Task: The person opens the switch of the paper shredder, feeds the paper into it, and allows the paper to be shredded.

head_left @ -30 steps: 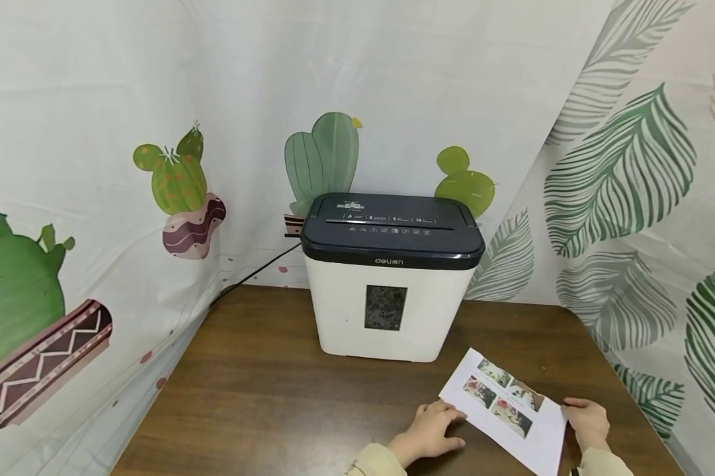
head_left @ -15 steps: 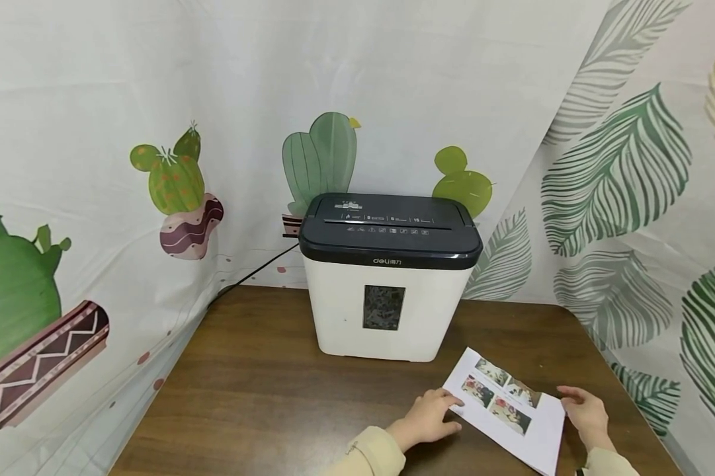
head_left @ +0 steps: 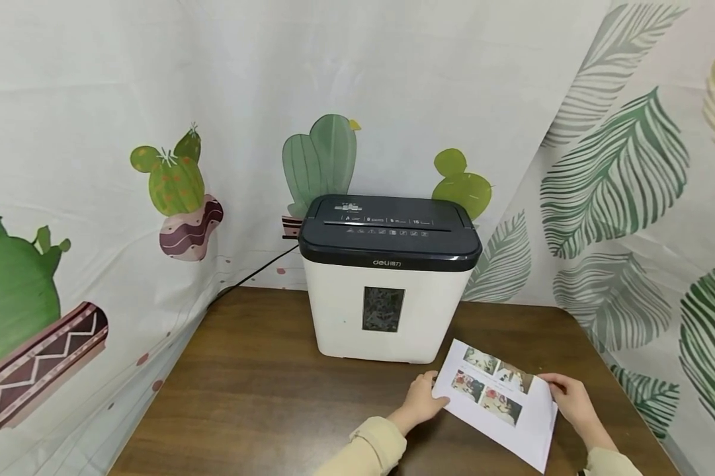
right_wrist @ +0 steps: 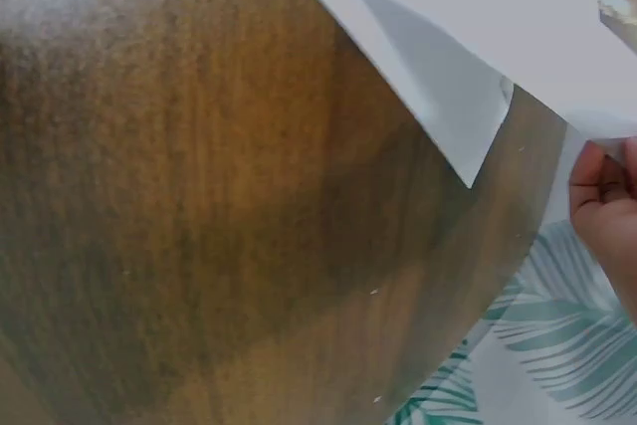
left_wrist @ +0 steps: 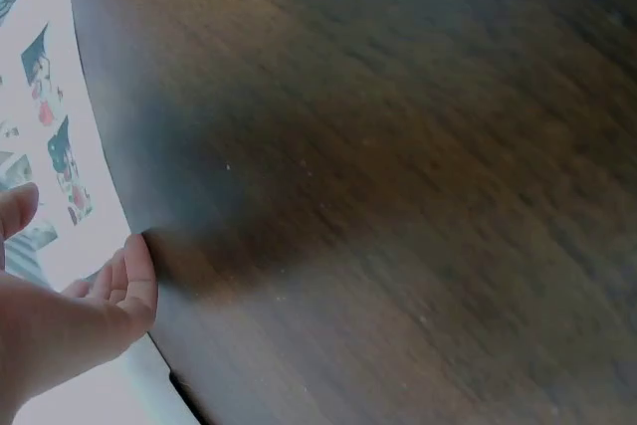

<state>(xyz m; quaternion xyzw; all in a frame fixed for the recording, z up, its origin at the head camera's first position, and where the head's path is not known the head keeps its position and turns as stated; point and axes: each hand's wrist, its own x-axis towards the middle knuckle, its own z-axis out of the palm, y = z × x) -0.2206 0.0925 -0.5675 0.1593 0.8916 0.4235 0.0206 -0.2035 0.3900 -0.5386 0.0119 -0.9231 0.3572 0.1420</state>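
White printed paper (head_left: 530, 423) with several colour photos is tilted up off the table in front of the shredder. My left hand (head_left: 421, 400) holds its left edge, the thumb over the face and the other fingers at the rim; the left wrist view shows this hand (left_wrist: 75, 320) beside the paper (left_wrist: 90, 246). At the upper right corner, my right hand (head_left: 573, 401) pinches the paper between thumb and fingers. In the right wrist view that hand (right_wrist: 612, 211) grips an upper layer of paper (right_wrist: 478, 17), while a lower layer's corner (right_wrist: 463, 161) hangs apart beneath it.
A white paper shredder (head_left: 345, 311) with a black top stands at the back middle of the brown wooden table (head_left: 244, 396). Its black cord (head_left: 256, 272) runs left behind the table. A printed cloth (head_left: 244, 99) with cacti and leaves hangs behind and at the sides.
The paper has risen and shifted slightly left and away from me. My left thumb has come onto its face. The right hand has moved left and taken hold of the corner.
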